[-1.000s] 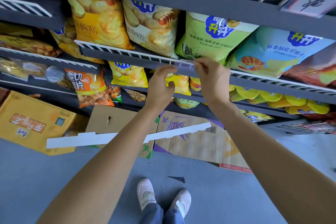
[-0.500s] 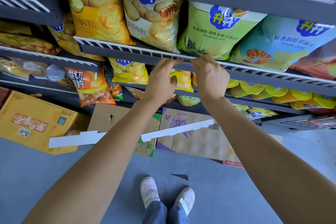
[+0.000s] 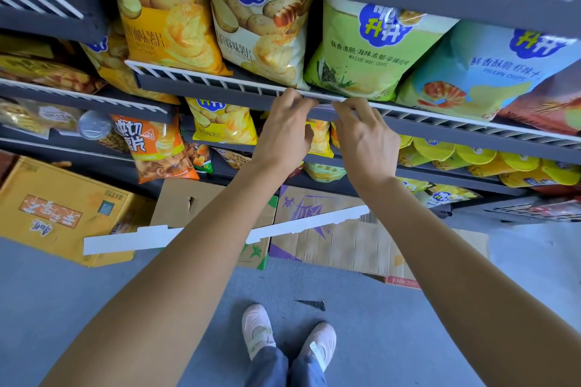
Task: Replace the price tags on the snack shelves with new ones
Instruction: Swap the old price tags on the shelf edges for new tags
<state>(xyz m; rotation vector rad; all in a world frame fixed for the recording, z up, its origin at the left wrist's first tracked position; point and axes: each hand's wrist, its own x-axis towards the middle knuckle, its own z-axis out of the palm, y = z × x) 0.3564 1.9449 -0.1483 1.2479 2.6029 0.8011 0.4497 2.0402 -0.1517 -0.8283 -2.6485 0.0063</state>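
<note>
Head view: both hands are raised to the front edge of the dark grey metal snack shelf (image 3: 220,92) with its white wire rail. Between the fingertips sits a small clear plastic price-tag holder (image 3: 323,107), pressed against the shelf lip just below the green wasabi nori chip bag (image 3: 367,50). The left hand (image 3: 284,132) has its grip pinched on the holder's left end, and the right hand (image 3: 364,135) pinches the right end; whether a paper tag is inside is too blurred to tell.

The holder looks light, thin and slightly springy, likely slick, so holding it by both ends with fingertips should suit seating it without bending it.

Below, flattened brown cardboard boxes (image 3: 339,229) and a long white paper strip (image 3: 132,240) lie on the grey floor (image 3: 94,308). A yellow carton (image 3: 53,207) sits to the left.
</note>
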